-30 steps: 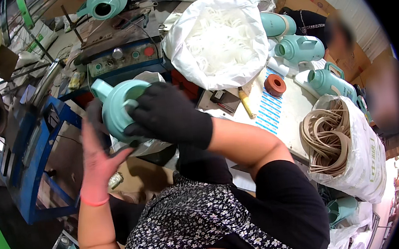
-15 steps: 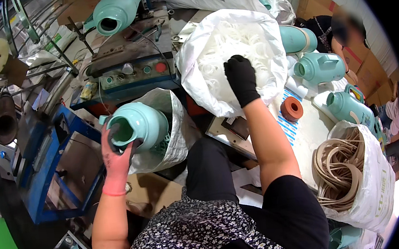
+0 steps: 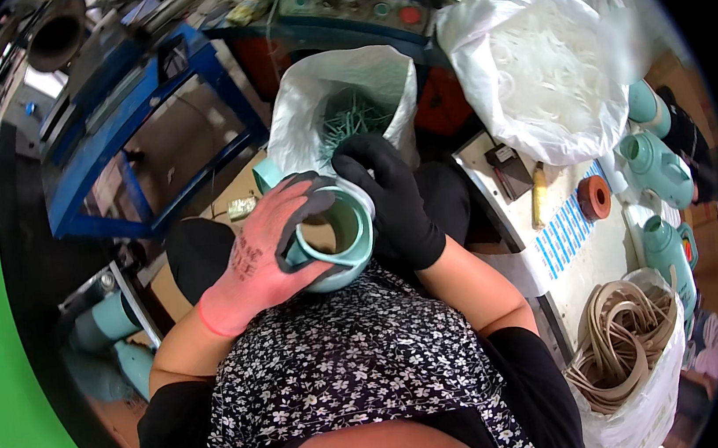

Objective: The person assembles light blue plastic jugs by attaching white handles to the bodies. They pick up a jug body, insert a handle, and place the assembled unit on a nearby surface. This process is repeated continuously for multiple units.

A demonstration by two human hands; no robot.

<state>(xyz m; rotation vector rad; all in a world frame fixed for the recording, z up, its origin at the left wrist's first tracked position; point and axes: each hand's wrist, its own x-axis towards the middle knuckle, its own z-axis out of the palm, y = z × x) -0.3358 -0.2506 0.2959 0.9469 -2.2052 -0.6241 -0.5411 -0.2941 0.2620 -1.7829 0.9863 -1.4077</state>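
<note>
Close to my lap, a teal plastic jug body (image 3: 363, 239) is tilted so its round opening faces me. My left hand (image 3: 266, 245), in a pink glove with black fingers, is closed around its near left side. On the right side of the opening, my black-gloved right hand (image 3: 398, 203) is closed, its fingertips partly hidden. Between those fingers and the jug shows the curved edge of a pale white ring (image 3: 362, 193). The large white bag (image 3: 469, 39) of white plastic rings stands at the far right.
Ahead stands a white sack (image 3: 296, 98) holding teal scraps. The bench (image 3: 588, 251) on my right carries a brown-red roll (image 3: 594, 197), a yellow-handled tool (image 3: 539, 196) and teal jugs (image 3: 655, 168). A sack of beige strips (image 3: 616, 341) is nearer. At left is a blue metal frame (image 3: 98, 187).
My right hand has come out of the bag of rings to the jug. My left hand has brought the jug nearer to my lap. The view has tipped down and turned left.
</note>
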